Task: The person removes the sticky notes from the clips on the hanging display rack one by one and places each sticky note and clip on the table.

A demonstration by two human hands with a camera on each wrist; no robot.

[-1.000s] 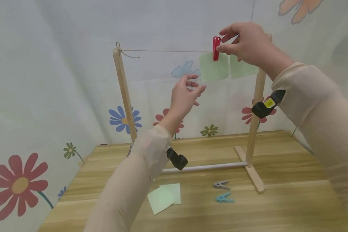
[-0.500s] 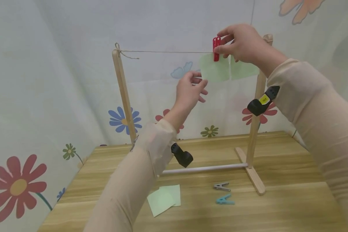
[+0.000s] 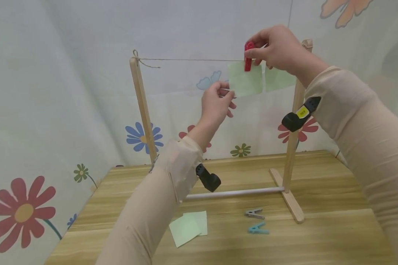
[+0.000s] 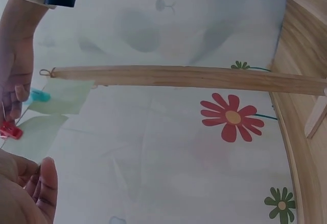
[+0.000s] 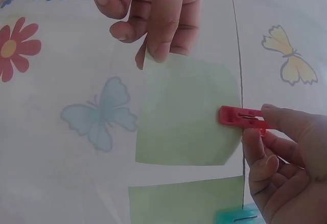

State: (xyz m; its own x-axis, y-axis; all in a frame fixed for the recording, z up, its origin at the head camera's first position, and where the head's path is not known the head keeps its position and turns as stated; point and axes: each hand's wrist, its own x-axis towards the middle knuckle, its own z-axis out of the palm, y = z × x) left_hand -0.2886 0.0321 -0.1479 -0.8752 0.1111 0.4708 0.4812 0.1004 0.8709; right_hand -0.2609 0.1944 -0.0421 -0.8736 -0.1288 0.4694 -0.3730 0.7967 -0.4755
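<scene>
A pale green paper square (image 3: 247,82) hangs from the string (image 3: 192,59), clamped by a red clothespin (image 3: 248,60). My right hand (image 3: 280,48) pinches the clothespin's handles between thumb and fingers. At the paper's left edge, my left hand (image 3: 217,103) pinches its corner between thumb and fingers, which the right wrist view shows from the other side, thumb (image 5: 162,50) over the paper. Beside it hangs a second green paper (image 3: 278,79), held by a teal clothespin (image 5: 237,215) that my right hand hides in the head view.
Wooden posts (image 3: 140,106) carry the string, joined low down by a white rod (image 3: 238,192). On the wooden table (image 3: 335,228) lie two overlapping green papers (image 3: 185,229), a grey clothespin (image 3: 254,213) and a blue clothespin (image 3: 258,229). Behind hangs a flower-printed cloth (image 3: 69,92).
My left hand has moved right and up to the hanging paper's left edge and now pinches it. My right hand has closed in on the red clothespin, pressing its handles together.
</scene>
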